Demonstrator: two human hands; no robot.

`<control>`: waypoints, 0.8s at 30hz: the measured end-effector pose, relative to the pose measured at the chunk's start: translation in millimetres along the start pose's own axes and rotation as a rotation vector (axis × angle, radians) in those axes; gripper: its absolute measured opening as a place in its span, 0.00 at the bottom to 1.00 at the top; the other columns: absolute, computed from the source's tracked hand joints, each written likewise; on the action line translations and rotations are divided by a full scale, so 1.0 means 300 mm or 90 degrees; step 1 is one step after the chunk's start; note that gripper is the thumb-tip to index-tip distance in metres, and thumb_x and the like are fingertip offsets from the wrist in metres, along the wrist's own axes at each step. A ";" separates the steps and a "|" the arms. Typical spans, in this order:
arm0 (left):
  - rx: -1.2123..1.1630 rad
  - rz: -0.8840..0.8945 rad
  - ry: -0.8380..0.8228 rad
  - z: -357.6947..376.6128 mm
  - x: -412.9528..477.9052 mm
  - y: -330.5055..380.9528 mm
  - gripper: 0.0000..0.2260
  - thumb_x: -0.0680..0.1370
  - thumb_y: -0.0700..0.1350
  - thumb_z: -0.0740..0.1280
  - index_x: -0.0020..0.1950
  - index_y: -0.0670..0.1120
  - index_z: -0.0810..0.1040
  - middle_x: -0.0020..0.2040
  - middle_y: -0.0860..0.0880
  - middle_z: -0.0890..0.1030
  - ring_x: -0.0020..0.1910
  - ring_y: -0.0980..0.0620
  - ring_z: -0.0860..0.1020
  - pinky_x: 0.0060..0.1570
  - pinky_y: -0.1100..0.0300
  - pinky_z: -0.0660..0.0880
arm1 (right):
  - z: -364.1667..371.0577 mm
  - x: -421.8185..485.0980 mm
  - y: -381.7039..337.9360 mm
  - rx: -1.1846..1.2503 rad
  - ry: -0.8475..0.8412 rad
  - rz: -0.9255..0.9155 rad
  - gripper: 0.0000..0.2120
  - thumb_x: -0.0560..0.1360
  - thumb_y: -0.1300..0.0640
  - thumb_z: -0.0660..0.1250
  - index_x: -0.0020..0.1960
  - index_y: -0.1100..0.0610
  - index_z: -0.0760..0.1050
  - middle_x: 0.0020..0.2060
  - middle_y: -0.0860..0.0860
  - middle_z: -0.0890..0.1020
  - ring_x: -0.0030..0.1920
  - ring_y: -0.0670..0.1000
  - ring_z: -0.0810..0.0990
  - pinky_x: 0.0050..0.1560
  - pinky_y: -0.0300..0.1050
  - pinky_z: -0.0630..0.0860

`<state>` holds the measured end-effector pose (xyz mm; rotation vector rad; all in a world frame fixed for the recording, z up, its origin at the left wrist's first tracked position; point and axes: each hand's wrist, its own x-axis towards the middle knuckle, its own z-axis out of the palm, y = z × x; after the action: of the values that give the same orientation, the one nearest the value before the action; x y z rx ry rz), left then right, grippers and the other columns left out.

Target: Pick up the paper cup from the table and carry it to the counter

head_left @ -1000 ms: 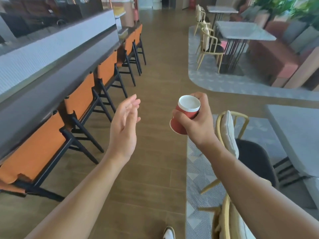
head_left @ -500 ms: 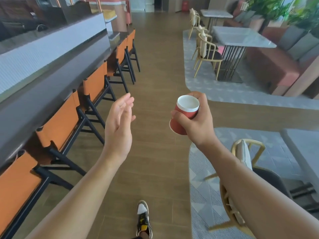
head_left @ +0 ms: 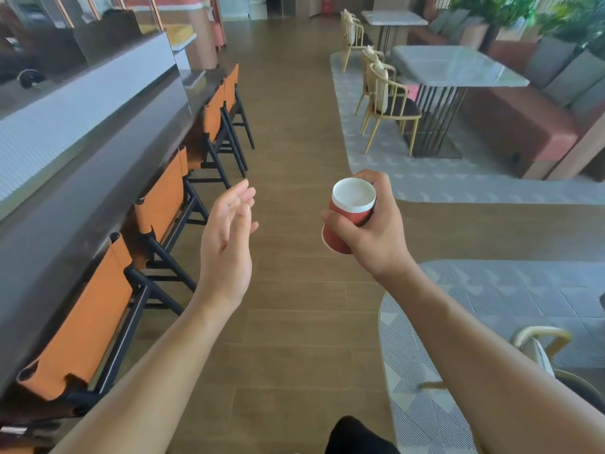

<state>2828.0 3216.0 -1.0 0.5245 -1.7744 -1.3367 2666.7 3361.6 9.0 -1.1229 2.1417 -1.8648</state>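
A wooden plank floor [head_left: 294,132] runs straight ahead, with a long dark bar counter [head_left: 82,204] down the left side and a row of orange-backed stools [head_left: 160,201] with black frames tucked against it. On the right, grey patterned rugs [head_left: 491,290] lie under a marble-topped table [head_left: 451,67] ringed by light wooden chairs [head_left: 383,93], a reddish bench [head_left: 523,126] behind it. The left hand [head_left: 229,244] hangs released in the air above the floor, fingers straight and close together, palm turned inward, touching nothing. The right hand [head_left: 370,231] grasps a red paper cup [head_left: 347,217], fingers and thumb curled round its side; the cup tilts toward the left hand, its white inside showing, well apart from that hand
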 end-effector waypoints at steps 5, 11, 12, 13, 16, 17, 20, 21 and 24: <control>-0.001 0.003 -0.003 0.030 0.272 -0.127 0.18 0.84 0.58 0.56 0.74 0.58 0.70 0.73 0.56 0.77 0.72 0.61 0.75 0.70 0.50 0.77 | 0.101 0.263 0.121 -0.003 -0.003 0.013 0.24 0.72 0.56 0.79 0.59 0.48 0.68 0.42 0.31 0.79 0.44 0.38 0.79 0.46 0.29 0.74; 0.011 0.008 0.019 0.099 0.669 -0.310 0.18 0.86 0.56 0.56 0.75 0.56 0.70 0.71 0.58 0.77 0.72 0.61 0.75 0.69 0.54 0.77 | 0.216 0.661 0.295 0.015 -0.014 0.006 0.24 0.71 0.56 0.79 0.60 0.52 0.69 0.42 0.31 0.79 0.44 0.38 0.79 0.45 0.29 0.74; 0.015 0.010 0.025 0.115 0.740 -0.336 0.19 0.86 0.55 0.55 0.75 0.55 0.70 0.71 0.59 0.77 0.72 0.61 0.75 0.68 0.55 0.78 | 0.230 0.734 0.324 0.018 -0.018 0.005 0.24 0.71 0.57 0.78 0.60 0.54 0.69 0.42 0.31 0.79 0.44 0.38 0.79 0.45 0.29 0.74; 0.017 0.010 0.032 0.135 0.834 -0.367 0.19 0.86 0.55 0.55 0.76 0.53 0.70 0.70 0.59 0.77 0.72 0.61 0.75 0.67 0.57 0.78 | 0.249 0.837 0.357 0.025 -0.023 0.005 0.24 0.71 0.56 0.78 0.60 0.54 0.69 0.42 0.31 0.79 0.43 0.38 0.79 0.44 0.29 0.74; 0.013 0.010 0.039 0.169 1.016 -0.409 0.20 0.87 0.53 0.56 0.78 0.50 0.70 0.71 0.58 0.77 0.72 0.61 0.75 0.67 0.57 0.78 | 0.282 1.039 0.402 0.037 -0.026 -0.002 0.23 0.69 0.54 0.76 0.59 0.54 0.69 0.42 0.31 0.79 0.43 0.38 0.78 0.45 0.30 0.74; 0.013 0.018 0.051 0.182 1.089 -0.425 0.20 0.87 0.53 0.56 0.78 0.50 0.70 0.71 0.57 0.77 0.72 0.61 0.75 0.67 0.57 0.78 | 0.297 1.116 0.415 0.034 -0.024 -0.009 0.23 0.69 0.54 0.76 0.59 0.54 0.69 0.42 0.30 0.78 0.43 0.38 0.78 0.45 0.30 0.74; 0.001 0.012 0.072 0.212 1.296 -0.478 0.20 0.86 0.54 0.56 0.77 0.51 0.70 0.71 0.56 0.77 0.72 0.61 0.75 0.67 0.56 0.77 | 0.350 1.336 0.459 0.026 -0.047 -0.016 0.23 0.70 0.54 0.77 0.59 0.53 0.69 0.42 0.30 0.78 0.43 0.38 0.78 0.45 0.29 0.73; -0.002 0.010 0.074 0.216 1.347 -0.490 0.20 0.86 0.54 0.56 0.77 0.51 0.70 0.72 0.56 0.77 0.72 0.61 0.75 0.68 0.56 0.77 | 0.368 1.391 0.469 0.028 -0.049 -0.016 0.23 0.70 0.54 0.77 0.58 0.53 0.69 0.42 0.30 0.78 0.43 0.38 0.78 0.45 0.29 0.73; -0.009 0.005 0.085 0.218 1.511 -0.564 0.20 0.86 0.54 0.56 0.77 0.51 0.70 0.72 0.55 0.77 0.72 0.60 0.75 0.68 0.53 0.77 | 0.440 1.563 0.528 0.025 -0.054 -0.009 0.23 0.69 0.53 0.77 0.59 0.51 0.69 0.42 0.30 0.78 0.44 0.38 0.78 0.46 0.30 0.73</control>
<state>2493.4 2860.5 2.5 0.5856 -1.6555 -1.2781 2320.5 2984.4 16.6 -1.1884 2.0486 -1.8224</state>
